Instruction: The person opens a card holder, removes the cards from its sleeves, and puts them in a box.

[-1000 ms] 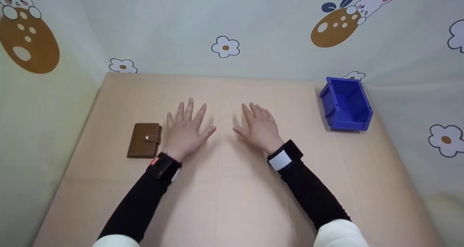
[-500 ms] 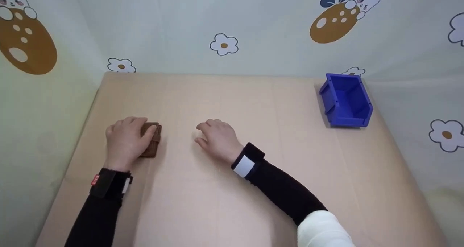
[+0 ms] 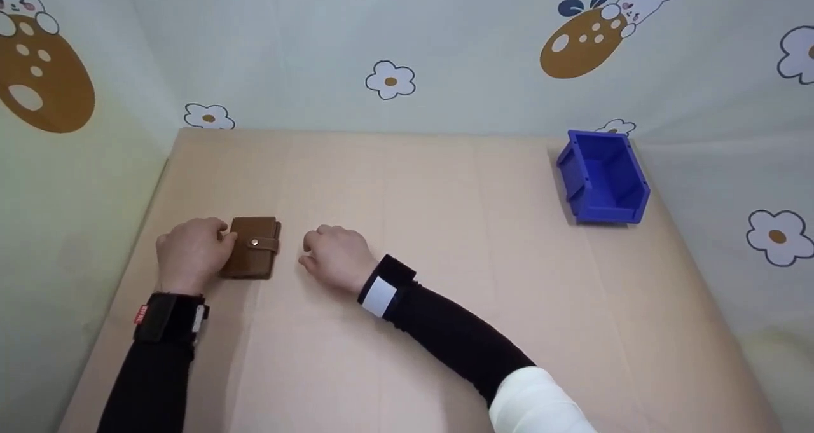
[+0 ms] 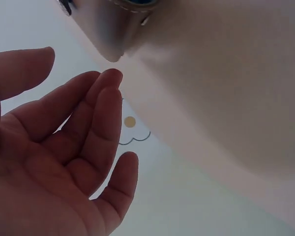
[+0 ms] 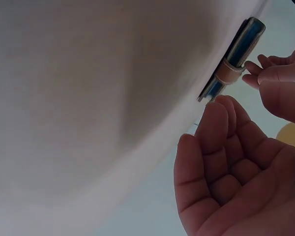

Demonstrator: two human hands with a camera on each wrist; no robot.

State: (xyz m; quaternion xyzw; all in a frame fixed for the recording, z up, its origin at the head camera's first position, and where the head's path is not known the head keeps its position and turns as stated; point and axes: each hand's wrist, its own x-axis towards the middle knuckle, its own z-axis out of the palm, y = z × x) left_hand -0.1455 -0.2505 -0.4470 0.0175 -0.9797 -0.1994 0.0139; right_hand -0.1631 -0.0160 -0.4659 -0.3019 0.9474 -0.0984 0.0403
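A brown wallet [image 3: 248, 258] with a snap strap lies flat on the left part of the table. My left hand [image 3: 193, 255] is at its left side, thumb tip overlapping its left edge in the head view. In the left wrist view, the left hand's loosely bent fingers [image 4: 105, 118] stand apart from the wallet [image 4: 103, 27], with nothing between them and the thumb. To the right of the strap side, my right hand [image 3: 338, 258] hovers with loosely curved fingers, a small gap from the wallet. Blue shows along the wallet's edge [image 5: 243, 42] in the right wrist view.
A blue plastic bin [image 3: 604, 172] stands at the table's back right corner, its inside facing up and forward. Patterned cloth [image 3: 305, 51] hangs behind and along both sides of the beige table [image 3: 432, 185].
My left hand has gone left, over the wallet and then to its left side. The right hand has swung left towards the strap side. The wallet has stayed in place.
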